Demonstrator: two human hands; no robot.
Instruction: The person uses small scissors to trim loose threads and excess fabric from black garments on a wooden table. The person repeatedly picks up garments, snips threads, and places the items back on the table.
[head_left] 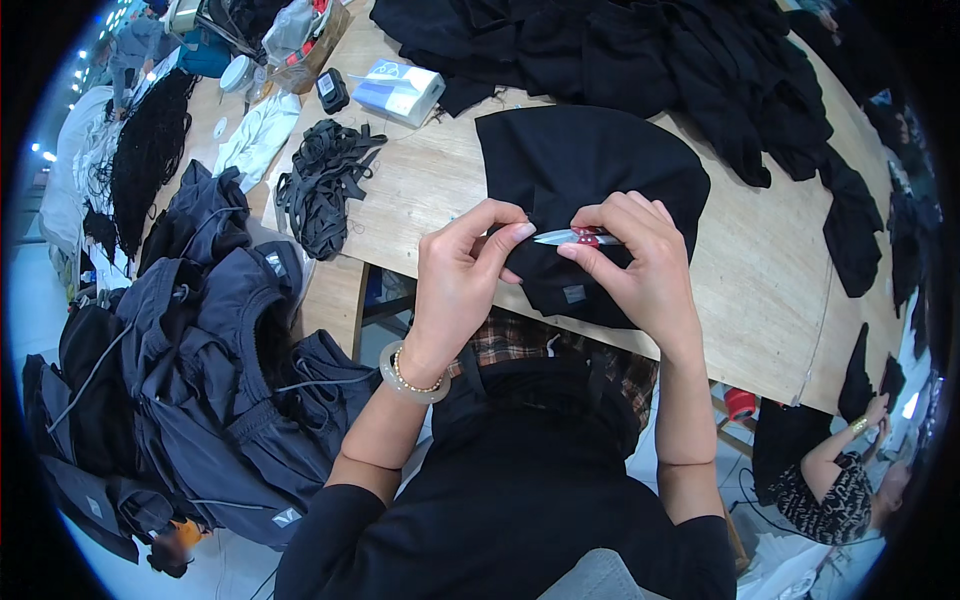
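Observation:
My right hand (pixel 645 255) is closed around small thread snips (pixel 556 238) with bright pointed blades and a bit of red at the grip. The blades point left. Thumb and forefinger of my left hand (pixel 462 262) are pinched together just left of the blade tips. What they hold, if anything, is too small to make out. Beneath both hands a black fabric piece (pixel 590 150) lies spread on the wooden table (pixel 420 200), reaching past its near edge. A small grey label (pixel 574 294) sits near its lower edge.
Black garments (pixel 620 50) are heaped along the far side. Dark strips (pixel 325 185), a blue-and-white packet (pixel 400 90) and a small black device (pixel 332 90) lie to the left. Dark grey garments (pixel 210 370) pile at my left. Another person (pixel 835 490) sits at the right.

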